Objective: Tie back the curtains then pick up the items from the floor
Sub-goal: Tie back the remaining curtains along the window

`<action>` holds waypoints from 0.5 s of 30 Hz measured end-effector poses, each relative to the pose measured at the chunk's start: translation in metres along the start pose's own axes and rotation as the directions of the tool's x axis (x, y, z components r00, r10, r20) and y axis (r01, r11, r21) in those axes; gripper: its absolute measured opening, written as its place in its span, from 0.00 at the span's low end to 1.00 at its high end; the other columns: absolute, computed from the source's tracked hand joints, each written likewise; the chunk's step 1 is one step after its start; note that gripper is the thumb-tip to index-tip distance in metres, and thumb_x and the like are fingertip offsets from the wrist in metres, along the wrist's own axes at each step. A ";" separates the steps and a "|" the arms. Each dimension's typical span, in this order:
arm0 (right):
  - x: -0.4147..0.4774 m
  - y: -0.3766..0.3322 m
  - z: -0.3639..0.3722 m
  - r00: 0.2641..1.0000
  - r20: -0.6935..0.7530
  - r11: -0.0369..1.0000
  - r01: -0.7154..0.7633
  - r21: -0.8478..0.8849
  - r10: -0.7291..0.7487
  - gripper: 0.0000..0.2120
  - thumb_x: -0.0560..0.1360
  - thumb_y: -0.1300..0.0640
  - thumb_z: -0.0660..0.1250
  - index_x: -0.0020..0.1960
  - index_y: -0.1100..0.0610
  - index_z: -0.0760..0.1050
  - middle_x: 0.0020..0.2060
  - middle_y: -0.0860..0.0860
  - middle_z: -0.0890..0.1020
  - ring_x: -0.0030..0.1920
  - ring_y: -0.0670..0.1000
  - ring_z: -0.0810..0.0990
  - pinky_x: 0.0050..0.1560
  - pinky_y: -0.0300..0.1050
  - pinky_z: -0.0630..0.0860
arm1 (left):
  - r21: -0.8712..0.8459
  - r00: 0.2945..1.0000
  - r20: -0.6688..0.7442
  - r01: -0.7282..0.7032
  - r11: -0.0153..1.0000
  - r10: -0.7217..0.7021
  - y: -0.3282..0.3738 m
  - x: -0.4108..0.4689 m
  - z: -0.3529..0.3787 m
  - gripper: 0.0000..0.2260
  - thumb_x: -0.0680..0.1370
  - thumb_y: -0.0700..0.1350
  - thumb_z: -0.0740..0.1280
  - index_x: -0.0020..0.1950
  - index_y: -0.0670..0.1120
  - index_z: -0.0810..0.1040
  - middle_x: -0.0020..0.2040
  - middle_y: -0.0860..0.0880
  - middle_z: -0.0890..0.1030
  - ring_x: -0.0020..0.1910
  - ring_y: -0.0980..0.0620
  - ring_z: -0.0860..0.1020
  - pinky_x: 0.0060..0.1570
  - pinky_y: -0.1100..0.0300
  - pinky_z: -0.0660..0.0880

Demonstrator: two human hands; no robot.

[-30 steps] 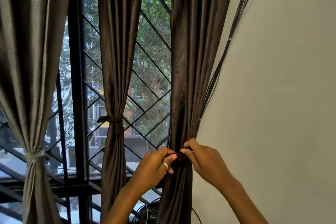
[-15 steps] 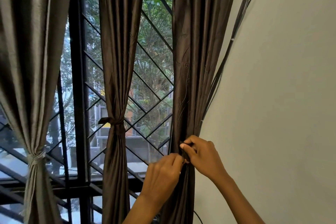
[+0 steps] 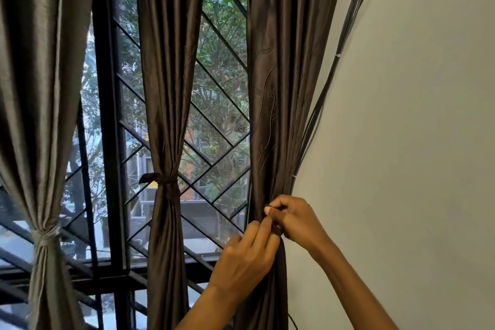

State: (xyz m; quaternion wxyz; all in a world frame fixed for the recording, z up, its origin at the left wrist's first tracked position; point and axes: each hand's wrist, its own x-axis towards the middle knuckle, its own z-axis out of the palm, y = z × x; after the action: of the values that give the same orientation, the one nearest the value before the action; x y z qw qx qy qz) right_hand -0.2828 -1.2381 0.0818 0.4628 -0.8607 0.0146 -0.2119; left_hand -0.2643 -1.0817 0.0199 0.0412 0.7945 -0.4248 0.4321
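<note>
Nearest, the left hand [image 3: 249, 257] reaches up from below with its fingers curled in against the gathered waist of the right-hand curtain [image 3: 278, 88], fingertips touching those of the right hand [image 3: 297, 218]. That right hand is pinched shut on a thin dark tie strip [image 3: 276, 228], thumb pressed over it at the front of the bundle. Both hands meet at one spot, working the strip; whether the left hand truly grips an end or only steadies the cloth I cannot tell.

To do this well, I judge the strip should be drawn snug while the folds stay bunched, one hand holding tension as the other passes the end through, so the knot does not slacken or slide down the slippery fabric. Matching the height of the neighbouring ties would look even.

Just behind the curtain, dark cables [image 3: 329, 83] run down the wall [image 3: 401, 142]; they are best kept out of the wrap.

Farther left, the middle curtain [image 3: 166, 88] is already cinched with its own knotted band [image 3: 163, 181], and the grey curtain [image 3: 40, 88] likewise. Beyond is the window grille [image 3: 219, 126]. The floor and its items are out of view.
</note>
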 end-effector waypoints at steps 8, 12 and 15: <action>-0.009 0.000 -0.002 0.998 -0.044 0.992 0.040 -0.123 -0.046 0.18 0.80 0.40 0.60 0.46 0.52 0.78 0.32 0.51 0.81 0.30 0.44 0.78 0.34 0.38 0.74 | -0.004 0.983 0.090 -0.162 0.987 0.162 -0.002 0.005 -0.003 0.05 0.76 0.42 0.68 0.43 0.49 0.73 0.42 0.48 0.80 0.31 0.52 0.74 0.24 0.59 0.67; -0.012 0.002 -0.003 0.999 0.029 0.975 0.046 -0.217 -0.041 0.14 0.80 0.37 0.56 0.47 0.44 0.73 0.33 0.46 0.80 0.33 0.42 0.80 0.37 0.36 0.72 | -0.188 0.953 0.284 -0.057 0.980 0.110 -0.014 0.021 -0.009 0.06 0.75 0.46 0.63 0.52 0.48 0.74 0.40 0.48 0.79 0.32 0.46 0.79 0.25 0.56 0.65; -0.016 0.004 -0.004 0.997 0.003 0.980 0.074 -0.182 -0.075 0.16 0.81 0.38 0.55 0.48 0.47 0.74 0.34 0.47 0.82 0.33 0.42 0.80 0.36 0.36 0.75 | -0.401 0.932 0.352 0.066 0.913 0.087 -0.020 0.038 -0.020 0.08 0.79 0.48 0.59 0.56 0.47 0.70 0.48 0.43 0.80 0.44 0.40 0.79 0.39 0.51 0.73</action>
State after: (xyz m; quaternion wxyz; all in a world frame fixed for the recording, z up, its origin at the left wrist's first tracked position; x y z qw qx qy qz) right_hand -0.2983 -1.2399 0.0749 0.3738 -0.8989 0.0024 -0.2285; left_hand -0.2534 -1.0845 0.0658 0.1242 0.8320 -0.5097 0.1806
